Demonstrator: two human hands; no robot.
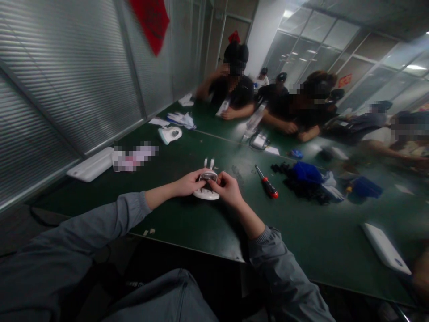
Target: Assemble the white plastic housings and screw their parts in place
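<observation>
Near the middle of the green table (187, 223) is a white rounded device (207, 194) with a dark recessed part and two white prongs sticking up at its far side. My left hand (190, 183) grips the device from the left, its thumb over the recessed part. From the right, my right hand (229, 187) is closed at the device's edge, fingertips pinched together; whatever lies between them is too small to make out. A screwdriver (267, 183) with a red and black handle lies to the right of my right hand.
A white case (92, 165) lies at the left edge, a white device (170, 134) and gloves (182, 120) beyond. Dark small parts (306, 190) and blue items (306, 172) are to the right, another white case (385, 248) at far right. Several people sit across the table.
</observation>
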